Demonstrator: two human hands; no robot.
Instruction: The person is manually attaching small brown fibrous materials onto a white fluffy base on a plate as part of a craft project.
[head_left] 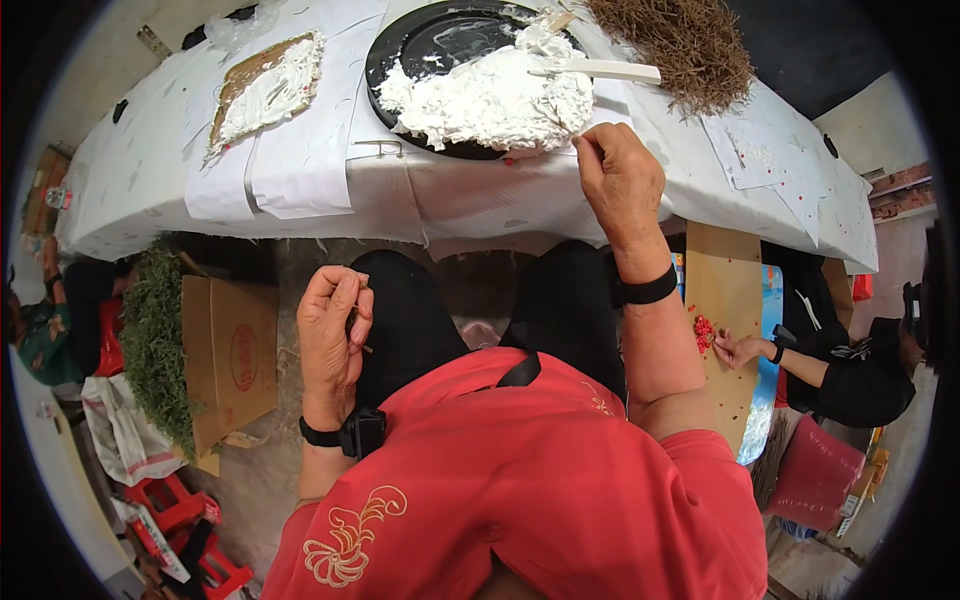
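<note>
My right hand (622, 185) pinches a thin brown twig (556, 112) at the front right edge of a mound of white paste (480, 105). The twig's far tip reaches the paste. That mound sits on a round black tray (400, 42), and a flat white spatula (615, 70) lies across it with one end in the paste. Over my left thigh, my left hand (335, 325) is closed around small brown twigs; only short ends show between the fingers, and the rest is hidden.
A heap of brown twigs (685, 45) lies at the table's far right. A paste-smeared board (268, 88) rests on paper at left. Below stand a cardboard box (232, 350) and green sprigs (160, 345). At right, another person's hand (738, 350) touches red beads (704, 333) on cardboard.
</note>
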